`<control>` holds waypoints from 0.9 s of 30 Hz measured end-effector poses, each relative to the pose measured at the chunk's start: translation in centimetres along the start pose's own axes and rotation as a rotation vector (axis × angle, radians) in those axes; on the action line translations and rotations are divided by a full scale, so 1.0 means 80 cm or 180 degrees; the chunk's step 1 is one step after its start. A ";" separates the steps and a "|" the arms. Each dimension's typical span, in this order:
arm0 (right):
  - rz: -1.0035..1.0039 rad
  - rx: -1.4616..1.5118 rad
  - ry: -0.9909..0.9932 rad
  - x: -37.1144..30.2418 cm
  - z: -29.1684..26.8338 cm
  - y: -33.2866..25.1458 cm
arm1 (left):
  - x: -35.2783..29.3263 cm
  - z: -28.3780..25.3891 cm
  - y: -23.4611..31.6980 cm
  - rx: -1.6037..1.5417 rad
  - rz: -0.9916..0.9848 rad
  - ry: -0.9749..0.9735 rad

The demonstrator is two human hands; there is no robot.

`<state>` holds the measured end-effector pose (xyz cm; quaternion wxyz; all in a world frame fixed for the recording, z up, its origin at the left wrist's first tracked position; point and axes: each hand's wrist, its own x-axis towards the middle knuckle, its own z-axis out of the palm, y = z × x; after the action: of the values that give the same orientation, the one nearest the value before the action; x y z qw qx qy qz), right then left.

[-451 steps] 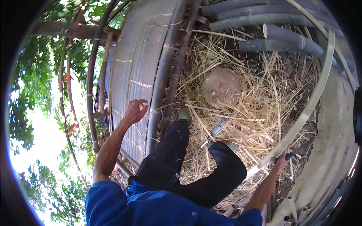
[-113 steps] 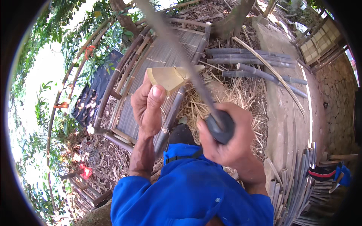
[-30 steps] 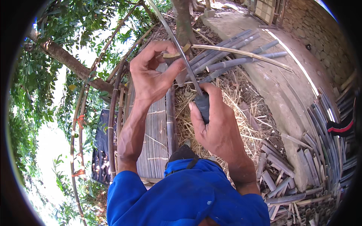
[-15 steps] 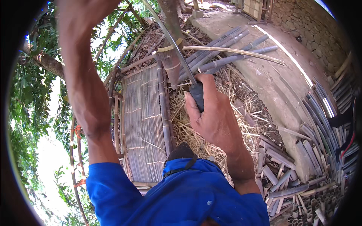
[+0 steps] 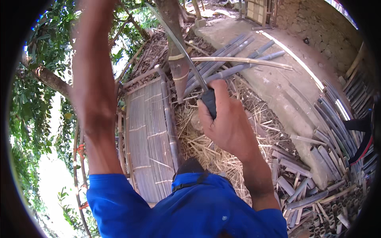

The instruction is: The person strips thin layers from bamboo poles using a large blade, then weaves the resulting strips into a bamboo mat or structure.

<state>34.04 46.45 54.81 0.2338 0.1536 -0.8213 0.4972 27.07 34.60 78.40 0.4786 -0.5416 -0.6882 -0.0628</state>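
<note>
My right hand [image 5: 228, 121] is closed around the black handle [image 5: 208, 104] of a machete. Its long, thin, slightly curved blade [image 5: 180, 47] points up and to the left, crossing in front of a brown trunk or post [image 5: 180, 75] that tapers at its lower end. A pale split bamboo strip [image 5: 246, 60] runs right from beside the blade; whether the two touch I cannot tell. My left forearm [image 5: 95, 87], smeared by motion, stretches up past the top edge, so the left hand and anything in it are out of sight.
A slatted bamboo bench [image 5: 149, 135] stands left of centre. Shavings [image 5: 206, 148] litter the ground. Grey bamboo poles [image 5: 230, 71] lie beyond, across a concrete ledge [image 5: 278, 85]. Cut bamboo pieces [image 5: 295, 166] pile up at right, below a stone wall [image 5: 317, 35]. Foliage [image 5: 47, 95] fills the left.
My left forearm has swung a little to the right, its hand still beyond the top edge. The machete stays in my right hand, nearly where it was. The view has shifted slightly.
</note>
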 end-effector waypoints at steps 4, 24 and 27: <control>0.0791 -0.0245 -0.0649 -0.037 0.069 0.103 | -0.238 0.227 -0.059 -0.0092 -0.1305 -0.2136; 0.1647 0.1270 -0.1249 0.090 0.143 0.173 | -0.241 0.171 -0.079 -0.2958 -0.3164 0.0406; 0.0969 -0.0054 -0.0784 0.117 0.144 0.167 | -0.245 0.178 -0.104 -0.2744 -0.3053 0.0490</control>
<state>16.96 42.15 45.30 0.0549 0.0853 -0.8616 0.4973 11.12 26.39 60.13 0.1851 -0.3116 -0.7305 -0.5788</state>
